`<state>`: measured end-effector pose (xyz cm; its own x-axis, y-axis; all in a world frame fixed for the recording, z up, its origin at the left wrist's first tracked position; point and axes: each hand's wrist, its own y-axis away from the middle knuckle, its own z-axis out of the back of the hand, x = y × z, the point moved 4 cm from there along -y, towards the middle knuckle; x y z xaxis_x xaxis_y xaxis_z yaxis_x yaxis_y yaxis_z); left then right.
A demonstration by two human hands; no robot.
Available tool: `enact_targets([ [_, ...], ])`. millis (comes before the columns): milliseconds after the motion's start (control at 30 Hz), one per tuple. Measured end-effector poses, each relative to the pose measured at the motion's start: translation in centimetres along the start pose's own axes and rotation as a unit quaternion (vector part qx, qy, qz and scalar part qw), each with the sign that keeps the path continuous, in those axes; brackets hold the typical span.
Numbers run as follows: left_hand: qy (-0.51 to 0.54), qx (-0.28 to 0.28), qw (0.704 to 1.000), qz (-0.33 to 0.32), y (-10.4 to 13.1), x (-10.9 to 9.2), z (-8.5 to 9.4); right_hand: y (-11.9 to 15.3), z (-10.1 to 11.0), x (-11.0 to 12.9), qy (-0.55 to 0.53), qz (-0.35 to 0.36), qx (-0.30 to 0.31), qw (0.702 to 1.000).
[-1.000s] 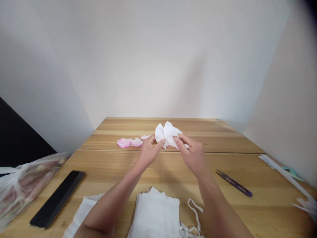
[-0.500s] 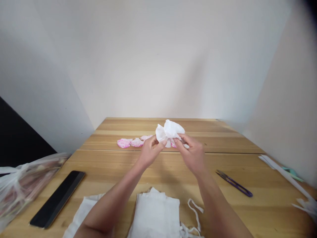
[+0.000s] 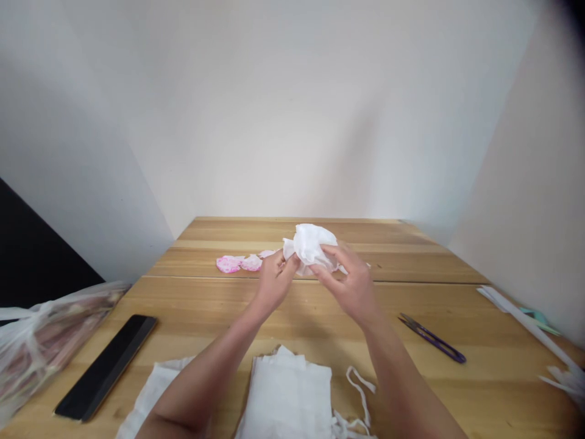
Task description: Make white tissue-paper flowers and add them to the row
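A crumpled, puffed-out piece of thin white fabric or tissue [image 3: 313,244] is held up over the far half of the table; I cannot tell which material it is. My left hand [image 3: 276,277] pinches its gathered left end between thumb and fingers. Around its right side curve the thumb and fingers of my right hand [image 3: 350,277], touching it. Behind the hands lie crumpled pink-and-white pieces [image 3: 231,263], partly hidden. Closer to me, between my forearms, rests a stack of folded white cloth [image 3: 290,396].
Purple thread snips [image 3: 432,338] lie to the right, and white strips [image 3: 525,323] run along the right edge. A flat black object [image 3: 107,369] is on the left beside a clear plastic bag [image 3: 50,347]. A thin white strip [image 3: 363,396] curls near the stack. A wall stands behind the wooden table [image 3: 219,305].
The white piece has been turned and now looks rounder and more bunched. My right hand has shifted its fingers further around its right side; my left still pinches the left end.
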<state>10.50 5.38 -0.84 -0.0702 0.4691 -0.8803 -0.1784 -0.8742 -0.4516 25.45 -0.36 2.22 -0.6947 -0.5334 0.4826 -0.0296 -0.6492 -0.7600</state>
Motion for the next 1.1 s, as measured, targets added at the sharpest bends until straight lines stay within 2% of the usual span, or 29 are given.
enact_targets([
  [100,-0.083,-0.023,0.994,-0.065,0.3,-0.6,0.1,0.0,0.1,0.3,0.007,0.036,-0.016,0.999],
  [233,-0.113,-0.012,0.988,-0.109,0.6,-1.0,-0.1,0.1,0.1,0.2,0.015,0.015,-0.029,0.999],
  [433,-0.01,0.006,1.0,-0.013,0.1,-0.1,0.1,0.1,0.0,0.6,0.007,0.025,-0.01,1.0],
  [567,0.036,-0.002,0.999,0.017,-0.2,0.0,0.1,0.0,0.0,0.4,-0.002,0.006,-0.002,1.0],
  [700,0.017,-0.007,1.0,0.004,0.0,-0.3,0.1,0.0,0.0,0.2,-0.005,-0.013,0.01,1.0],
  [800,-0.045,-0.016,0.998,-0.033,0.4,-0.6,0.1,0.0,0.0,0.3,-0.001,-0.012,0.011,1.0],
  [933,-0.096,-0.026,0.993,-0.071,0.7,-1.0,0.1,0.0,0.3,0.3,-0.004,-0.016,-0.036,0.999],
  [1033,-0.004,-0.004,1.0,-0.031,0.4,-0.5,0.0,0.0,0.6,0.0,-0.022,-0.048,-0.066,0.996],
  [1100,0.083,-0.009,0.996,0.01,0.1,0.0,0.2,-0.1,0.7,-0.1,-0.035,-0.078,-0.065,0.994],
])
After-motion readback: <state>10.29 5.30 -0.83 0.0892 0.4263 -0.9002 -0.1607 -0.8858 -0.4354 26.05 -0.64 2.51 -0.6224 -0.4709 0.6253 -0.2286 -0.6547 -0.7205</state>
